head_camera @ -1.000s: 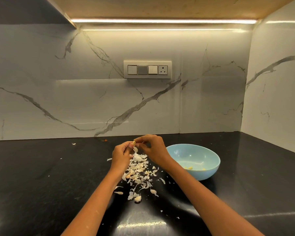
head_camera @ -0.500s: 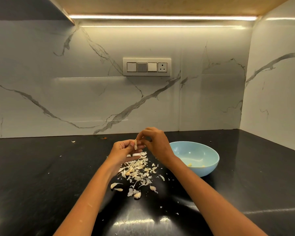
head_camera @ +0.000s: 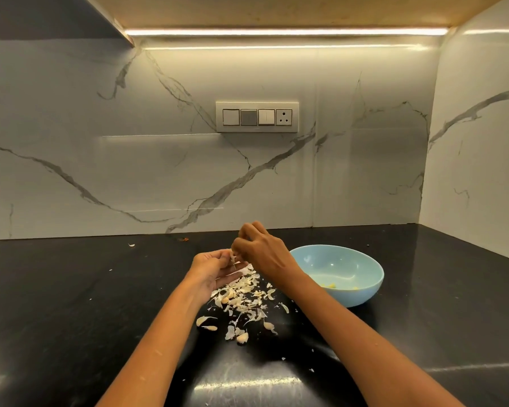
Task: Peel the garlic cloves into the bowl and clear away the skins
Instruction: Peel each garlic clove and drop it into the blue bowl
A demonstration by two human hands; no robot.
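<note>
Black glossy table (head_camera: 71, 304) under marble backsplash; both hands up over the skin pile (head_camera: 241, 298), mid-peel. Left hand (head_camera: 215, 267) palm-up, upper fingers curled with its grip clamped on a small garlic clove (head_camera: 233, 257), lower fingers lying straight; right hand (head_camera: 262, 251) grip pinched together at the clove's top, looks like it's on a strip of skin, contact point too small to confirm. Clove sits between the two hands, above the far edge of the pile, just left of the blue bowl (head_camera: 365, 292); bowl holds a few yellowish peeled pieces at the bottom. Pile is loose papery flakes with a few pieces that may be unpeeled cloves near its front edge; stray flecks scattered wider on the table.

Step in hand, my read: stripping skin off the current clove; peeling phase not finished, clearing not begun. Next move likely needs the right hand to pull the skin free and drop it on the pile, then carry the bare clove right, over the bowl rim, and release; skins are light, so slow hands near the pile.
</note>
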